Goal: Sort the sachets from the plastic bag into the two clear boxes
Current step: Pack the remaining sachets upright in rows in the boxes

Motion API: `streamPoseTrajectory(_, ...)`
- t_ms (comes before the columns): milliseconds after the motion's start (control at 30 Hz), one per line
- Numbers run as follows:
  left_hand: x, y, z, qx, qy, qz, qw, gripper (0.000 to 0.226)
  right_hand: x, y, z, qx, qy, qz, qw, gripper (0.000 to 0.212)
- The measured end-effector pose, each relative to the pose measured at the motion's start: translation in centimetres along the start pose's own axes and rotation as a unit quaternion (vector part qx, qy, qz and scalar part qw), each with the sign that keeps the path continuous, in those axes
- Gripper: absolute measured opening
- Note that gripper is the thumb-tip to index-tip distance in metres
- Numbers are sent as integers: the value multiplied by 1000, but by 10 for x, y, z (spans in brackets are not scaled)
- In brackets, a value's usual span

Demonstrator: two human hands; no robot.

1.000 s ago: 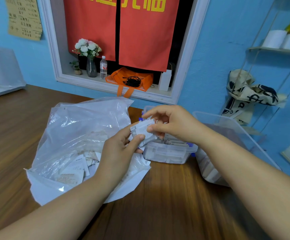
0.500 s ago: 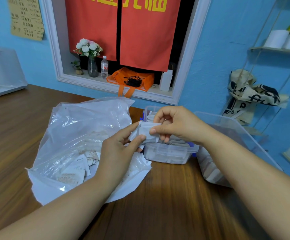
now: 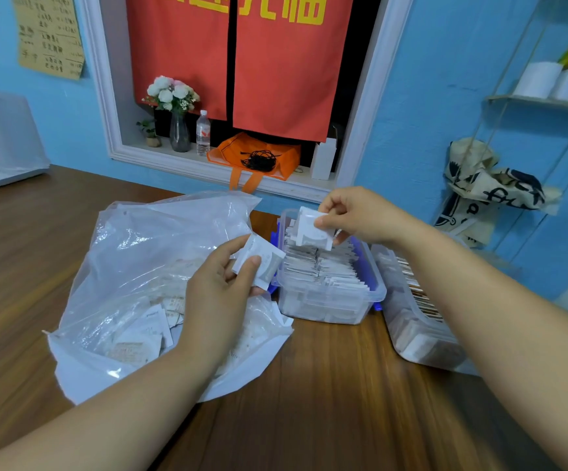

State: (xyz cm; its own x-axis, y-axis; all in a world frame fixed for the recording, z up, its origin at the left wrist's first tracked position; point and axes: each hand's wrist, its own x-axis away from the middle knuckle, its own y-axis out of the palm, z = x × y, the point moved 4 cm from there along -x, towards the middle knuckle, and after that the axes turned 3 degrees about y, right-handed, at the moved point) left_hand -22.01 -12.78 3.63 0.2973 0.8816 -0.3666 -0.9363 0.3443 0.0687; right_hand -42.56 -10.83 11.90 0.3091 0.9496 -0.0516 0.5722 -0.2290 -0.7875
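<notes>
A large clear plastic bag (image 3: 146,266) lies open on the wooden table, with several sachets inside. My left hand (image 3: 218,294) holds a few white sachets (image 3: 264,263) above the bag's right side. My right hand (image 3: 360,215) pinches one white sachet (image 3: 311,229) over the small clear box (image 3: 330,307) with blue clips, which is packed with upright white sachets. A second, larger clear box (image 3: 411,334) stands to the right, partly hidden by my right forearm, and holds brownish sachets.
The wooden table (image 3: 326,402) runs to a blue wall. A window ledge behind holds a flower vase (image 3: 179,130), a water bottle (image 3: 203,132) and an orange bag (image 3: 255,154). A cloth bag (image 3: 489,188) hangs at the right. A clear lid (image 3: 0,144) leans at far left.
My right hand has pulled one sachet away from the bunch in my left hand and lifted it up and right over the small box. The hands are now apart.
</notes>
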Motion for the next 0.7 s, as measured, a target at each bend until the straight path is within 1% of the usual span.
streamPoseTrajectory(167,1,0,4,4,6,-4,1000,30,-9,12,-5,102,-7,-32,994,15)
streamPoseTrajectory(300,2,1,4,15,7,-7,1000,29,-14,22,-6,172,-33,1,985,15)
streamPoseTrajectory(367,2,1,3,17,8,-8,1000,29,-16,23,-4,172,-37,26,984,16)
streamPoseTrajectory(467,2,2,3,18,8,-12,1000,29,-17,23,1,173,-46,60,982,25)
streamPoseTrajectory(600,2,2,3,17,11,-14,1000,30,-17,27,6,152,-40,71,985,34)
streamPoseTrajectory(700,3,2,4,22,10,-14,1000,31,-20,28,11,120,-28,72,990,36)
